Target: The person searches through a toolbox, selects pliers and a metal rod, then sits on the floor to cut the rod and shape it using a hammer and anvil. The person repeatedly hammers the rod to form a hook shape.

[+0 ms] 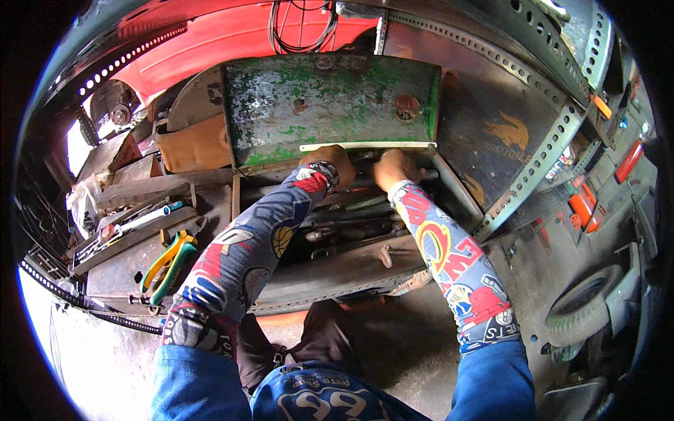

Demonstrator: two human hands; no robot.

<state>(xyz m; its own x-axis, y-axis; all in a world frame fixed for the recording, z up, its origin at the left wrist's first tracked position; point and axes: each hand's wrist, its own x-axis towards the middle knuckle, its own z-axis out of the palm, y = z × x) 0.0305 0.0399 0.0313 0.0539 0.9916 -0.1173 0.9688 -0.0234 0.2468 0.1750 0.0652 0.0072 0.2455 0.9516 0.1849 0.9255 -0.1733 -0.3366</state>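
Reaching into an open metal toolbox point(351, 270), both hands sit under its raised green lid point(330, 105). Left hand point(328, 163) curled, fingers hidden; hold unclear. Right hand point(394, 168) bent over dark tools point(347, 228) inside; grip cannot be told. Yellow-green pliers point(167, 263) lie well left, on a bench.

lid point(330, 105): flaking green | sleeves point(246, 252): multicoloured print | pliers point(167, 265): yellow-green

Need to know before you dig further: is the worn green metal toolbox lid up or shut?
Up. The worn green metal lid stands raised behind both hands, which reach among the tools inside the box.
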